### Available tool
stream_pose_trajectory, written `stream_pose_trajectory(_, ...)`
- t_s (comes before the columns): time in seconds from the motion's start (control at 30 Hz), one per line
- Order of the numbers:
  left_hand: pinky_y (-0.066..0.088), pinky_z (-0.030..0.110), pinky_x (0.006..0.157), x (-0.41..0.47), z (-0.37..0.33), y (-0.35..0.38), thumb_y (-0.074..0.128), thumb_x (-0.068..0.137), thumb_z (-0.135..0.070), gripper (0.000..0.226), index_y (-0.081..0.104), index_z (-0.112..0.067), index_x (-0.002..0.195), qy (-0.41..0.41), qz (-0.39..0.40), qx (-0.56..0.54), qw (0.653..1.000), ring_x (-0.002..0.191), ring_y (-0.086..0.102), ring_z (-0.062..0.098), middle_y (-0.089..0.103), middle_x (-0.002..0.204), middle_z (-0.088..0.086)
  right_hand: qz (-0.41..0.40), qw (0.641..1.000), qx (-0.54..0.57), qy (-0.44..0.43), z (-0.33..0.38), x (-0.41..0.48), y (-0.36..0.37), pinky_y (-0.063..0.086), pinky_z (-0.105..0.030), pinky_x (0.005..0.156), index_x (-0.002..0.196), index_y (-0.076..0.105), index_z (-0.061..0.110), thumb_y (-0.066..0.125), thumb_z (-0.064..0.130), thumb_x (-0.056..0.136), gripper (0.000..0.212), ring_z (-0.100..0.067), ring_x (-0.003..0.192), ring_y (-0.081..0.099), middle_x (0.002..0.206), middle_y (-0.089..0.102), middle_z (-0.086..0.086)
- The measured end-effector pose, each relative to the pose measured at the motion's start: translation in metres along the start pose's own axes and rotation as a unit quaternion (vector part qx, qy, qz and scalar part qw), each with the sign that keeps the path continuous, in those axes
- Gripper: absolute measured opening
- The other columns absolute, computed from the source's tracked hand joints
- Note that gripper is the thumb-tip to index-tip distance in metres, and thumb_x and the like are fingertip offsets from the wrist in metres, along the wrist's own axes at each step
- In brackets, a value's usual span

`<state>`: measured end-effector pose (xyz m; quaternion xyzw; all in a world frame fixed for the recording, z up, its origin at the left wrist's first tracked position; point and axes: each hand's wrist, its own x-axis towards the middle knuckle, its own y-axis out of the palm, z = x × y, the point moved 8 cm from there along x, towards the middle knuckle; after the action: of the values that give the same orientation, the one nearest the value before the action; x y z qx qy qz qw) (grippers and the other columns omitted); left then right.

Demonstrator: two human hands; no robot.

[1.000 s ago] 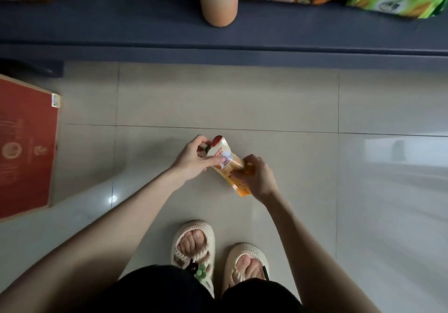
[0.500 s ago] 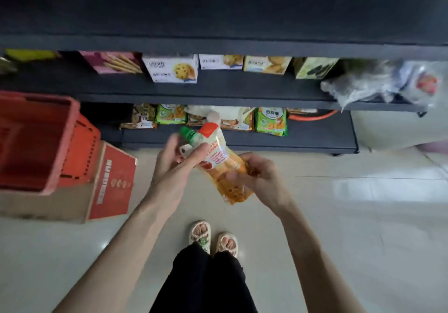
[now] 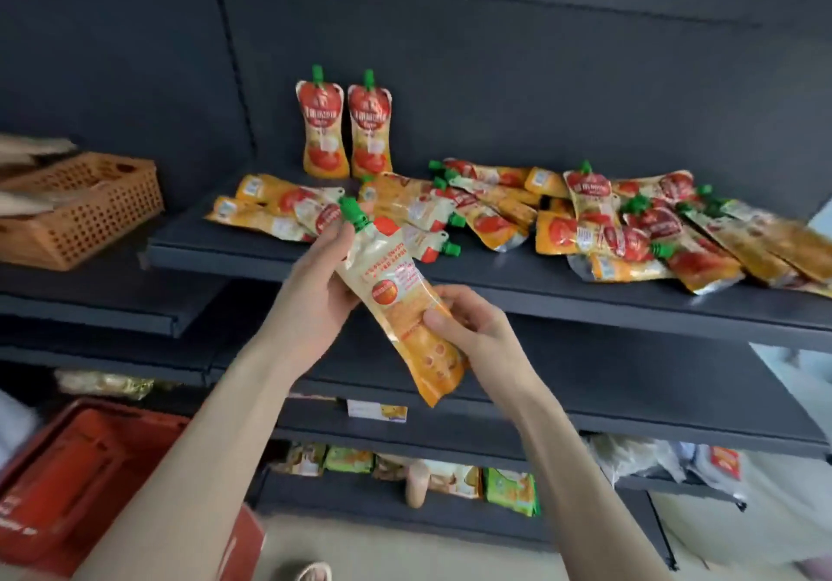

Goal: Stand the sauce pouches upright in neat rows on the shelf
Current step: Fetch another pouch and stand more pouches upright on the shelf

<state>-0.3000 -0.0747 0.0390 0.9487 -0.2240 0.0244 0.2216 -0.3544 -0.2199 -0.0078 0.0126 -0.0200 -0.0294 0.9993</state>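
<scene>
I hold one orange sauce pouch [image 3: 403,305] with a green cap in both hands, tilted, in front of the dark shelf [image 3: 517,285]. My left hand [image 3: 315,292] grips its upper part near the spout. My right hand [image 3: 468,328] grips its lower half. Two pouches [image 3: 344,127] stand upright side by side at the back of the shelf. Several more pouches lie flat in a left heap [image 3: 288,211] and a larger right heap [image 3: 630,229].
A perforated wooden basket [image 3: 85,211] sits on the neighbouring shelf at the left. A red shopping basket [image 3: 76,468] stands on a red box at the lower left. Snack packets [image 3: 508,490] fill the bottom shelf. The shelf below the pouches looks bare.
The view has risen from the floor to the pouch shelf. Both hands have lifted the pouch from near my feet up to shelf height.
</scene>
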Motion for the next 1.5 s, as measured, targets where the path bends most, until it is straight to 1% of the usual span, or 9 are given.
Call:
stream_pose_trajectory(0.2,0.037,0.049,0.104,0.102,-0.048,-0.045,0.051,0.090,-0.032,0.039,0.052,-0.024,0.128,-0.024,0.069,-0.025,0.997,0.122,0.053,0.025,0.056,0.133,0.009,0.016,1.000,0.012,-0.022,0.032,0.116,0.026,0.054,-0.025,0.072,0.107,0.066,0.017,0.061,0.016,0.087,0.020,-0.014,0.087,0.068,0.098,0.072,0.002)
stream_pose_trajectory(0.43,0.055,0.030,0.072,0.206,-0.093,-0.083,0.060,0.086,-0.021,0.032,0.063,-0.016,0.117,-0.011,0.024,-0.015,1.000,0.100,0.067,0.018,0.069,0.112,0.005,-0.027,0.997,-0.047,-0.056,0.050,0.233,0.052,0.051,-0.015,0.068,0.116,0.061,0.022,0.058,0.020,0.091,0.025,-0.005,0.090,0.066,0.108,0.067,0.000)
stream_pose_trajectory(0.6,0.053,0.027,0.056,0.251,-0.091,-0.104,0.061,0.089,-0.022,0.016,0.068,-0.017,0.103,-0.003,-0.044,0.006,0.999,0.082,0.068,0.013,0.070,0.097,0.001,-0.070,0.979,-0.181,-0.064,0.040,0.283,0.063,0.042,-0.025,0.098,0.123,0.040,0.042,0.075,0.034,0.076,0.059,-0.008,0.116,0.044,0.123,0.040,0.008)
stream_pose_trajectory(0.7,0.052,0.029,0.059,0.267,-0.079,-0.110,0.061,0.089,-0.026,0.022,0.065,-0.019,0.109,-0.011,-0.059,0.026,0.998,0.092,0.066,0.016,0.068,0.101,0.001,-0.090,0.967,-0.226,-0.074,0.033,0.302,0.067,0.040,-0.025,0.099,0.131,0.036,0.036,0.080,0.035,0.070,0.075,-0.006,0.114,0.041,0.118,0.037,0.012)
stream_pose_trajectory(0.87,0.050,0.033,0.088,0.283,-0.050,-0.141,0.060,0.084,-0.048,0.037,0.061,-0.029,0.116,-0.014,-0.010,0.114,0.993,0.108,0.060,0.012,0.063,0.118,-0.004,-0.106,0.973,-0.185,-0.085,0.026,0.317,0.055,0.043,-0.009,0.075,0.123,0.045,0.027,0.075,0.027,0.077,0.054,0.004,0.098,0.053,0.108,0.053,0.022)
stream_pose_trajectory(1.03,0.039,0.032,0.102,0.292,0.005,-0.200,0.056,0.085,-0.053,0.052,0.051,-0.025,0.128,-0.090,0.070,0.543,0.832,0.124,0.048,0.013,0.055,0.126,-0.009,-0.090,0.985,-0.136,-0.057,0.015,0.332,0.045,0.044,-0.010,0.077,0.131,0.045,0.019,0.066,0.026,0.085,0.051,-0.004,0.107,0.054,0.121,0.056,0.009)
stream_pose_trajectory(1.17,0.038,0.041,0.106,0.303,0.026,-0.219,0.061,0.075,-0.064,0.073,0.048,-0.020,0.133,-0.162,0.118,0.651,0.732,0.121,0.051,0.021,0.056,0.129,-0.002,-0.077,0.993,-0.090,-0.019,0.000,0.334,0.045,0.049,-0.012,0.070,0.126,0.051,0.018,0.058,0.021,0.091,0.035,-0.003,0.100,0.059,0.114,0.062,0.006)
stream_pose_trajectory(1.37,0.048,0.041,0.088,0.315,0.013,-0.216,0.067,0.075,-0.055,0.026,0.063,-0.030,0.079,-0.093,0.118,0.625,0.766,0.094,0.061,0.017,0.065,0.094,-0.007,-0.120,0.992,-0.031,-0.023,-0.003,0.333,0.033,0.053,-0.035,0.091,0.105,0.061,0.028,0.051,0.018,0.094,0.018,-0.018,0.105,0.065,0.111,0.068,0.003)
stream_pose_trajectory(1.5,0.046,0.050,0.093,0.315,-0.010,-0.226,0.065,0.080,-0.048,0.019,0.060,-0.030,0.076,-0.025,0.074,0.566,0.821,0.089,0.065,0.009,0.069,0.084,-0.011,-0.144,0.988,0.044,-0.040,0.007,0.334,0.028,0.050,-0.041,0.094,0.113,0.062,0.023,0.052,0.017,0.093,0.023,-0.019,0.105,0.065,0.112,0.070,0.000)
